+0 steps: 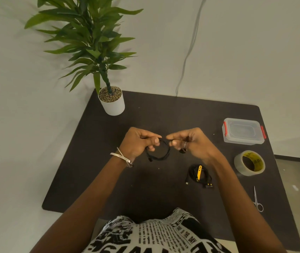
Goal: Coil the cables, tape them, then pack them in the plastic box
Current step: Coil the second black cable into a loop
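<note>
Holding a small black cable wound into a loop above the middle of a dark counter, a person works it between both hands. The left hand has its fingers curled round the loop's left side, thumb and forefinger pinching the strand at the top. The right hand, a ring on one finger, pinches the same strand from the other side, its fingertips almost meeting those of the left; one plug end dangles below the loop, another shows under the right hand.

Lying on the counter just beside the right forearm is a second black cable, already coiled, with a yellow strap across it. Farther right sits a roll of clear tape with a yellow-printed core, and behind it, near the counter's far right corner, a clear plastic box with red clips, its lid on. A pair of scissors lies near the right edge, well apart from the cables.

A potted plant in a white pot stands at the far left corner. Bracelets circle the left wrist.
</note>
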